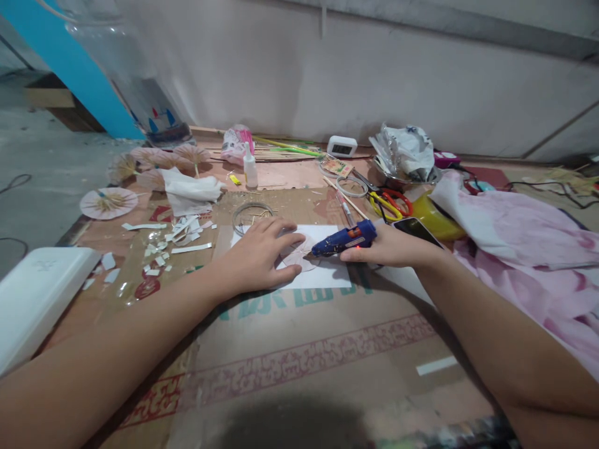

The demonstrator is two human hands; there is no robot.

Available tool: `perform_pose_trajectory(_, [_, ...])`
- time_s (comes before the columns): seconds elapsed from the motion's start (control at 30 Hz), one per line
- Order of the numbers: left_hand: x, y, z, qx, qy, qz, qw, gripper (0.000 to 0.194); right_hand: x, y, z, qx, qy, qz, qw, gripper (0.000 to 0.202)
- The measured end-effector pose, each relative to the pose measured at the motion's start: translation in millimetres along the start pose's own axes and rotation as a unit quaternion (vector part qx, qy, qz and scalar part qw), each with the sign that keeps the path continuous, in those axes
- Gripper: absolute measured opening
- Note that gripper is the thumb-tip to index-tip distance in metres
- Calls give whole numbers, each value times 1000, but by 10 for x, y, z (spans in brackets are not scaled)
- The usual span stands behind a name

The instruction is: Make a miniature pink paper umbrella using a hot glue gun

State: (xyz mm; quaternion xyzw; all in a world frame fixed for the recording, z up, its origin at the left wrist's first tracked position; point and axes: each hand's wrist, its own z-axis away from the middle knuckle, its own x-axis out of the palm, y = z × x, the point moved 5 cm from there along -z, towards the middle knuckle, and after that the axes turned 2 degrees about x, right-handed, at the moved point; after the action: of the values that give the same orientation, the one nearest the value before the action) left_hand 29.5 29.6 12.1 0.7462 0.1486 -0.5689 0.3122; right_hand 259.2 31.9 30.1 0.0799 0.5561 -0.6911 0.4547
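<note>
Printed cardboard (281,349) is spread nearest the camera, crossed from both sides by the forearms. On it a white sheet (334,277) is laid, and on that a thin, pale round piece (306,260) is placed, partly covered by the left hand (264,252). The left fingers are spread and lowered over its left side; whether its edge is pinched cannot be told. By the right hand (390,246) a blue glue gun (344,240) is grasped, its nozzle pointed at the round piece; whether they touch cannot be told. Wire rings (235,218) are partly hidden behind the left hand. Paper scraps (189,232) are scattered to the left, near petal-like discs (109,204). Beyond the right hand, red- and yellow-handled tools (384,206) are laid, and farther right pink cloth (524,221) is heaped.
</note>
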Motion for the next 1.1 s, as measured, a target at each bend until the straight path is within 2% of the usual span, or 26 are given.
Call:
perform_pose_trajectory(0.43, [11,-5,6,1,5,1,1000,54,-13,-5,-2,0,14,0,1000,53])
perform_pose_trajectory(1.1, [7,-4,4,1,1,-2,1000,55,-1,-40,13,-10,-14,9,1000,51])
